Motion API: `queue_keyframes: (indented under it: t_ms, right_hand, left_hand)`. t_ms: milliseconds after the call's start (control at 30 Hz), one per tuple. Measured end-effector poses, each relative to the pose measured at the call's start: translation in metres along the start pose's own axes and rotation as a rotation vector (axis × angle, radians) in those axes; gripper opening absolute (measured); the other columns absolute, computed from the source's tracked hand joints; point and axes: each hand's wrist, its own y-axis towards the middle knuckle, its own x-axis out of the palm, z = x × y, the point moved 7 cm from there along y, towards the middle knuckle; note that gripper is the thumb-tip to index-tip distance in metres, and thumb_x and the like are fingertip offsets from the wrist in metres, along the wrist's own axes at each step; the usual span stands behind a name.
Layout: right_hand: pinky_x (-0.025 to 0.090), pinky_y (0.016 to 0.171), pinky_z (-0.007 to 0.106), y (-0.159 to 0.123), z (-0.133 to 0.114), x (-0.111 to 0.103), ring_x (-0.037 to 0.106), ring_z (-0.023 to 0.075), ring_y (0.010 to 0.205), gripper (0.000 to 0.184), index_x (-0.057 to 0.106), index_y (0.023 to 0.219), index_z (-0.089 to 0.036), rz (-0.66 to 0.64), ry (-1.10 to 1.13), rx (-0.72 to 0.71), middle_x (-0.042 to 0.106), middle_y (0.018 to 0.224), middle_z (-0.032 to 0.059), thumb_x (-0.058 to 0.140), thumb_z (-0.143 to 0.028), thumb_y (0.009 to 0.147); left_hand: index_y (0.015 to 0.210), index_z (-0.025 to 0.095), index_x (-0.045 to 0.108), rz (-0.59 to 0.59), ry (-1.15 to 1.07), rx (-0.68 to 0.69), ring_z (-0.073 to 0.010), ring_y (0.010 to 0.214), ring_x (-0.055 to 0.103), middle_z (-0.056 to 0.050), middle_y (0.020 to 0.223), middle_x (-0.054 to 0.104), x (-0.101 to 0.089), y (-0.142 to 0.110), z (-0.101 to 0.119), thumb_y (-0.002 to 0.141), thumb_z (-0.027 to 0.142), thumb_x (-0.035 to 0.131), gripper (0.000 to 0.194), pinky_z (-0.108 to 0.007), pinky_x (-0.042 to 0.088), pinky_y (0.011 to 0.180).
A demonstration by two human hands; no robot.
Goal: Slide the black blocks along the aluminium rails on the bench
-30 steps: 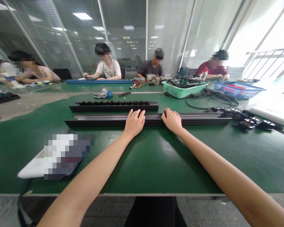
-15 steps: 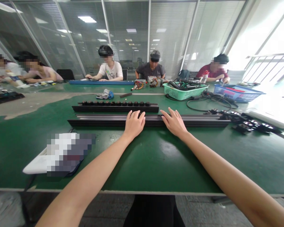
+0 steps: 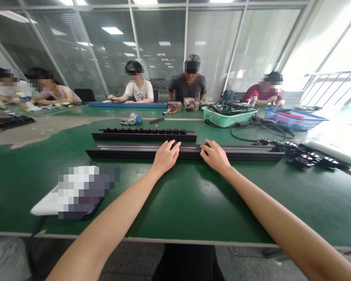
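Observation:
A long black rail (image 3: 128, 152) lies across the green table (image 3: 178, 203) in front of me. My left hand (image 3: 165, 157) rests on its middle with the fingers curled over its top edge. My right hand (image 3: 215, 156) sits just to the right, fingers bent over the same rail. Behind it lies a second, shorter black rail (image 3: 143, 136) with a row of several black knobs along its top.
A white device with a blurred patch (image 3: 76, 191) lies at the near left. Several black parts (image 3: 304, 156) and cables (image 3: 251, 130) are at the right, with a green basket (image 3: 226, 115) and a blue tray (image 3: 294, 117). Several people sit across the table.
My right hand's fingers, spread half a second ago, have curled down over the rail again. The camera has tipped upward a little. The rails have not moved.

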Motion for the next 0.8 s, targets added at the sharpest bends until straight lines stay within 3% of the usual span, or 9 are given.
queue_keyframes:
  t_ms: [200,400,600,800]
  right_hand:
    - [0.047,0.117,0.048,-0.0006,0.0054,-0.002,0.066,0.0319,0.125,0.035,0.082,0.116,-0.02,-0.007,-0.001,0.019,0.068,0.14,0.0142,0.052,-0.026,0.099]
    - [0.053,0.106,0.044,0.0009,0.0028,-0.0032,0.068,0.0309,0.117,0.037,0.083,0.115,-0.019,-0.021,-0.006,0.046,0.069,0.136,0.0157,0.05,-0.025,0.098]
    - [0.053,0.102,0.042,0.0013,0.003,-0.0062,0.068,0.03,0.113,0.036,0.084,0.11,-0.018,-0.012,-0.038,0.072,0.072,0.129,0.0159,0.051,-0.025,0.098]
    - [0.052,0.1,0.041,0.0005,0.0061,-0.0077,0.068,0.03,0.111,0.036,0.084,0.107,-0.019,-0.02,-0.084,0.113,0.071,0.128,0.0158,0.049,-0.027,0.099]
  left_hand:
    - [0.153,0.023,0.057,-0.06,-0.059,-0.005,-0.0301,0.146,0.053,-0.011,0.153,0.059,0.0012,-0.0021,-0.0017,0.111,0.033,0.038,0.047,-0.046,0.045,0.121]
    - [0.148,0.021,0.059,-0.041,-0.086,0.003,-0.0303,0.146,0.052,-0.012,0.15,0.059,0.0001,-0.0015,-0.0026,0.111,0.035,0.037,0.045,-0.047,0.044,0.123]
    - [0.138,0.017,0.062,0.005,-0.123,-0.007,-0.0274,0.128,0.066,-0.019,0.155,0.048,-0.004,0.0005,-0.0042,0.11,0.033,0.037,0.041,-0.044,0.057,0.107]
    - [0.131,0.019,0.068,0.069,-0.066,0.03,-0.0279,0.13,0.063,-0.015,0.137,0.064,-0.007,0.0011,-0.001,0.109,0.03,0.04,0.038,-0.047,0.048,0.118]
